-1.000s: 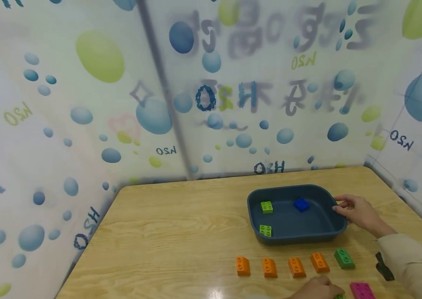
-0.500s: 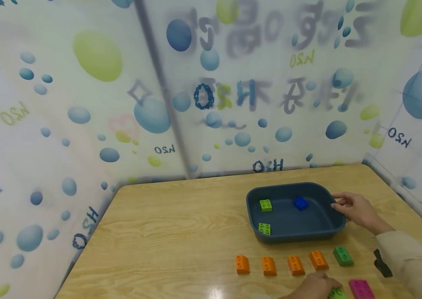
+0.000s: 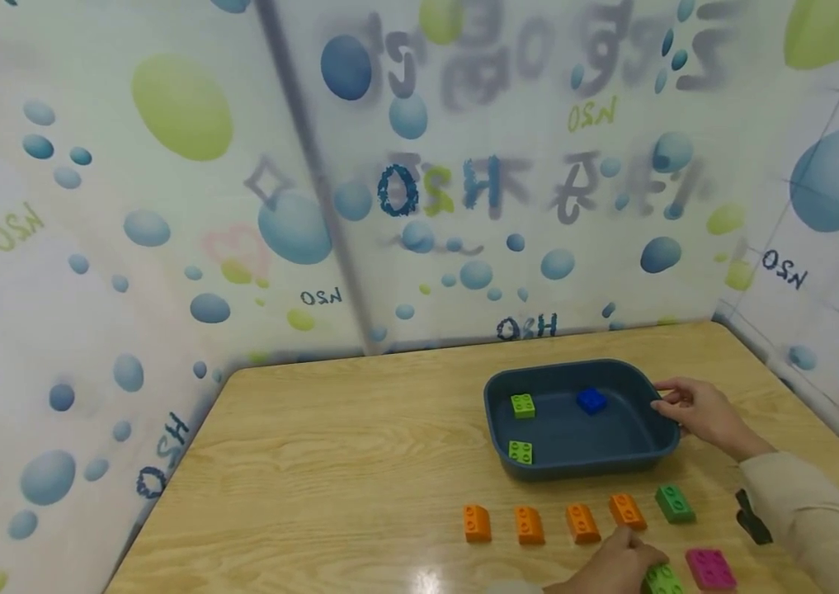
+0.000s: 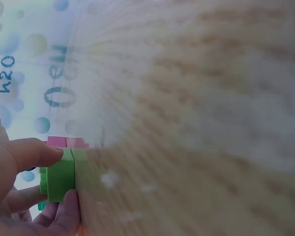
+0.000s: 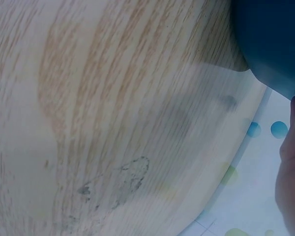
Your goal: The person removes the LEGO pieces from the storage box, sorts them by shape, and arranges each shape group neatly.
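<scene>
Low in the head view, my left hand (image 3: pixel 615 565) pinches a light green toy brick (image 3: pixel 662 580) at the table's near side. The left wrist view shows the thumb and fingers on opposite sides of this brick, which is on or just at the tabletop. My right hand (image 3: pixel 709 414) grips the right rim of a dark blue tray (image 3: pixel 597 450), thumb inside and fingers partly hidden. Inside the tray lie two light green bricks, one at the back left (image 3: pixel 523 405) and one at the front left (image 3: pixel 520 452), and a blue brick (image 3: pixel 592 401).
Several orange bricks (image 3: pixel 529 525) form a row in front of the tray, with a darker green brick (image 3: pixel 675 503) at its right end. A pink brick (image 3: pixel 711 569) lies right of my left hand. A black object (image 3: pixel 751 518) sits by the right sleeve. Patterned walls surround the wooden table (image 3: pixel 330 462).
My left hand has moved slightly up in the view with the light green brick, which shows more now. My right hand stays on the tray's rim. The whole view has shifted slightly.
</scene>
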Available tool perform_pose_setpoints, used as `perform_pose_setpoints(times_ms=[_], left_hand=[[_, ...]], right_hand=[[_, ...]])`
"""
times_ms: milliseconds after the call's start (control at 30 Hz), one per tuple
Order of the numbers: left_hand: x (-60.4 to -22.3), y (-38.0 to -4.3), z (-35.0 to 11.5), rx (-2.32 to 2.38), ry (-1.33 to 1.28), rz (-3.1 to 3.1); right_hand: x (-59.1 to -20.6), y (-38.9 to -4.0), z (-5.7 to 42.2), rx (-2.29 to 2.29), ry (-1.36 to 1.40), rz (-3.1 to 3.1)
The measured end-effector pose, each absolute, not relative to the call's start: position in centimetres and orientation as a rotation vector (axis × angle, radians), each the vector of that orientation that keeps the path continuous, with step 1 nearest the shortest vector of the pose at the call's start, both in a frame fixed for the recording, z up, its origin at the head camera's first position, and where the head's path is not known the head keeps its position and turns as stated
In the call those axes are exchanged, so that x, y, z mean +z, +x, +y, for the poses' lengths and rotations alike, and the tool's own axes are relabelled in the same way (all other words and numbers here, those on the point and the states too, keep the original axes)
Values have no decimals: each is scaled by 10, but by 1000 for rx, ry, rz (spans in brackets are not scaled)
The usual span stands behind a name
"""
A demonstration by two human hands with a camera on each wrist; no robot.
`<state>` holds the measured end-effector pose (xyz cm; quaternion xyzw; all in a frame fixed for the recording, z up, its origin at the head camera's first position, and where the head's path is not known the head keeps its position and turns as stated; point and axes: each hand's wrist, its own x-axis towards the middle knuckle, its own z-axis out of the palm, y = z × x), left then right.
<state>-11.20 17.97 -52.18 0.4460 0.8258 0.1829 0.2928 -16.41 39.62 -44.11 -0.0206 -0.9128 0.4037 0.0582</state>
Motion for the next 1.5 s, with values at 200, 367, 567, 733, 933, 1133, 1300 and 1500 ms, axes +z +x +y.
perform_pose_setpoints(times_ms=[200,367,567,733,933,1133,1300,1500], left_hand=[[-485,-103,166,528,1165,2214],[-473,-100,157,531,1294,2246],[-474,-97,161,502,1239,2241],[-474,-97,163,466,1210,2253],[-474,-97,164,502,1106,2247],[-474,-97,165,568,1001,2230],[-473,-95,163,542,1071,2249],[-471,-93,161,503,1116,2281]], right_hand=[[-438,-168,395,1225,-41,-2769],[-439,-168,395,1232,-52,-2769],[-441,-164,396,1258,-69,-2763],[-440,-163,397,1269,-63,-2759],[-439,-164,396,1263,-65,-2758],[-438,-164,397,1259,-56,-2751],[-439,-164,396,1254,-54,-2759],[-441,-163,397,1258,-61,-2772]])
